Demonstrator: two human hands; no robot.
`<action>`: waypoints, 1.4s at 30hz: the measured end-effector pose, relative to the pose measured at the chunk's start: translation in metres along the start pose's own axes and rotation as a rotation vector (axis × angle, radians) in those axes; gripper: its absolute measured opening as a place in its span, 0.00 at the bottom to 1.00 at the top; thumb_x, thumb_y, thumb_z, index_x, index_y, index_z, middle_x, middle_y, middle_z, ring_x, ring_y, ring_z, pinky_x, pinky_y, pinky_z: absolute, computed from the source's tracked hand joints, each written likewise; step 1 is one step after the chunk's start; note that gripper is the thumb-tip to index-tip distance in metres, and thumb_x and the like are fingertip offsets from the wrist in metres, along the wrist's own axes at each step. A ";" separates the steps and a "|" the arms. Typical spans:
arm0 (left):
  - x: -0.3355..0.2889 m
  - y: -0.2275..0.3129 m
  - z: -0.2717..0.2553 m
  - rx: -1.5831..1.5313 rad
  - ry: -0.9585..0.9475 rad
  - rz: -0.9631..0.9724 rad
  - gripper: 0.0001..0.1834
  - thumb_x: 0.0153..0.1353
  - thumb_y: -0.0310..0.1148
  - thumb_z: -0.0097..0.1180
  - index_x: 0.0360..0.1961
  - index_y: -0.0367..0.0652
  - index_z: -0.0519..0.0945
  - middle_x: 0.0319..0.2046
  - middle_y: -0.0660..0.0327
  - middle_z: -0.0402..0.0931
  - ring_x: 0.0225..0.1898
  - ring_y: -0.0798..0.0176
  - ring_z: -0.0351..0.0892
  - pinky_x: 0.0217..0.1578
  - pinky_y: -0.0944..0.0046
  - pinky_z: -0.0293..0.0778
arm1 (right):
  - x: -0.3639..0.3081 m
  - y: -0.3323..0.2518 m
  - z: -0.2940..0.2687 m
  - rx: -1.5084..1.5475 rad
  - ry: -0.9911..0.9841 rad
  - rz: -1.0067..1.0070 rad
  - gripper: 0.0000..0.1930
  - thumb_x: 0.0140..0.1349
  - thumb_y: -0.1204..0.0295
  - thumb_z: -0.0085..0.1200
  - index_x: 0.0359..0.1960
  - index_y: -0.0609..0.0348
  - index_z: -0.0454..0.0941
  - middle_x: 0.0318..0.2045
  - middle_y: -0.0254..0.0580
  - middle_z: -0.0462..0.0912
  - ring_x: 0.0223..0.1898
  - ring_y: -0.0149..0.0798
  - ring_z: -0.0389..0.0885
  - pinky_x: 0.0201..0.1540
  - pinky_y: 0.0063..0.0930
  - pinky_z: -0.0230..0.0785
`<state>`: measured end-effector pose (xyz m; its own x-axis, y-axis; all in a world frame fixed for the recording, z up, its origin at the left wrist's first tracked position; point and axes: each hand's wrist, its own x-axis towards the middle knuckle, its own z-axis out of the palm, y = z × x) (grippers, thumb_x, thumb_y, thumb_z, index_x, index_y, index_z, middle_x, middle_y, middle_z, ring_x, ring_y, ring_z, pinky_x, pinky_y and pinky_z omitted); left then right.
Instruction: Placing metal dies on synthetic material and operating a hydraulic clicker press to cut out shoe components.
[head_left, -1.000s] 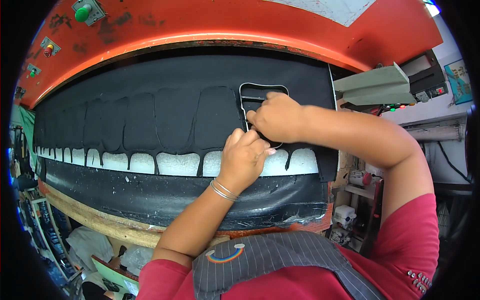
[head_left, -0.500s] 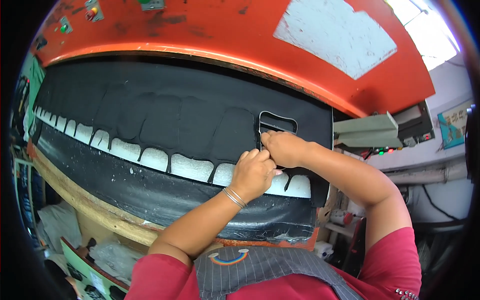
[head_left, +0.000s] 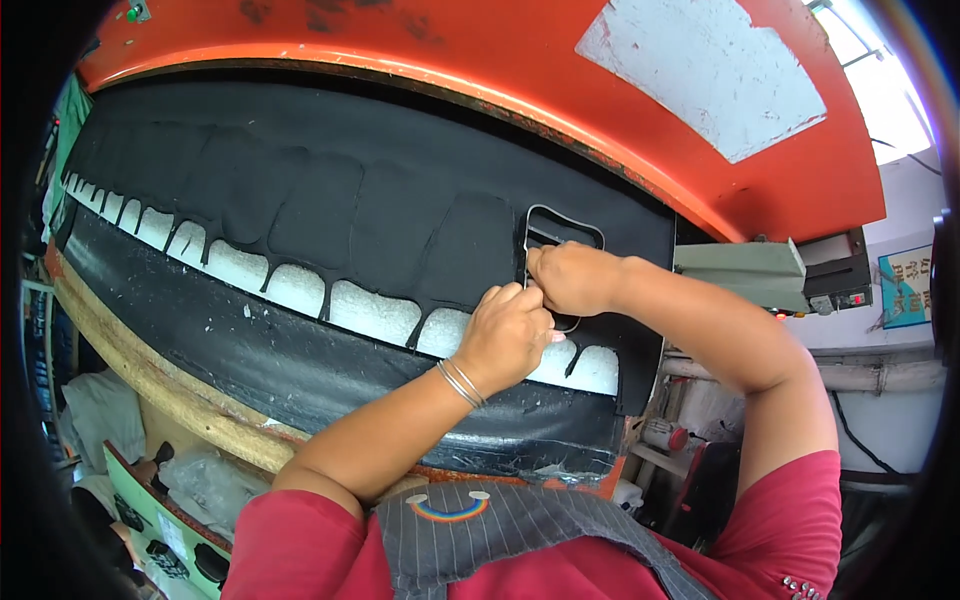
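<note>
A metal-edged cutting die [head_left: 543, 236], shaped like an elongated loop with a crossbar, lies near the right end of a black sheet [head_left: 390, 150]. My right hand [head_left: 574, 280] is closed on the die's middle, fingers curled over its left side. Just below, my left hand [head_left: 503, 338] has its fingers bent and pressed together at the die's lower left edge, touching the right hand. What the left fingertips pinch is hidden. Curved cut lines run across the sheet left of the die, and scalloped gaps along its near edge show a white surface [head_left: 375, 315].
An orange press beam [head_left: 480, 85] with a pale patch [head_left: 705, 75] spans the far side. A black padded front [head_left: 330, 370] and wooden rail [head_left: 170, 375] border the near side. A grey-green metal bracket [head_left: 745, 272] juts out at right.
The view has shifted, so the press and sheet sit a little differently in the picture. Both hands stay at the die, in nearly the same grip.
</note>
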<state>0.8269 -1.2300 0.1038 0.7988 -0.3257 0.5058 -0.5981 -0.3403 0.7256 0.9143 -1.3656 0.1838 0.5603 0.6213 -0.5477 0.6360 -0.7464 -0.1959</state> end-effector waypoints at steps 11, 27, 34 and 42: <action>0.013 -0.006 -0.003 0.041 0.013 0.040 0.07 0.51 0.33 0.64 0.21 0.45 0.79 0.25 0.61 0.70 0.31 0.56 0.69 0.34 0.57 0.65 | -0.003 0.012 -0.010 0.111 0.109 -0.020 0.13 0.62 0.68 0.48 0.37 0.69 0.74 0.38 0.62 0.80 0.40 0.59 0.80 0.45 0.48 0.72; -0.032 0.046 0.001 0.157 0.036 0.088 0.11 0.52 0.39 0.64 0.28 0.47 0.76 0.32 0.61 0.71 0.41 0.55 0.72 0.42 0.57 0.68 | -0.043 -0.024 -0.008 0.077 0.196 0.318 0.45 0.41 0.38 0.67 0.47 0.72 0.75 0.47 0.64 0.77 0.50 0.58 0.76 0.54 0.41 0.69; -0.043 0.049 -0.004 -0.157 -0.048 0.024 0.14 0.48 0.26 0.63 0.38 0.41 0.77 0.40 0.55 0.70 0.44 0.49 0.73 0.46 0.53 0.70 | -0.057 -0.029 0.006 0.198 0.246 0.443 0.47 0.38 0.42 0.70 0.52 0.70 0.73 0.53 0.61 0.74 0.54 0.55 0.74 0.56 0.39 0.68; -0.139 0.088 -0.072 -0.946 -0.603 0.049 0.35 0.57 0.54 0.63 0.56 0.42 0.68 0.48 0.49 0.75 0.49 0.49 0.75 0.52 0.50 0.71 | -0.065 -0.023 0.038 0.561 0.381 0.441 0.35 0.39 0.72 0.68 0.54 0.66 0.73 0.45 0.51 0.80 0.45 0.46 0.80 0.47 0.39 0.73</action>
<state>0.6681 -1.1512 0.1310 0.4607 -0.7815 0.4207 -0.1337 0.4075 0.9034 0.8430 -1.3985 0.1932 0.9040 0.2054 -0.3750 0.0104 -0.8873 -0.4610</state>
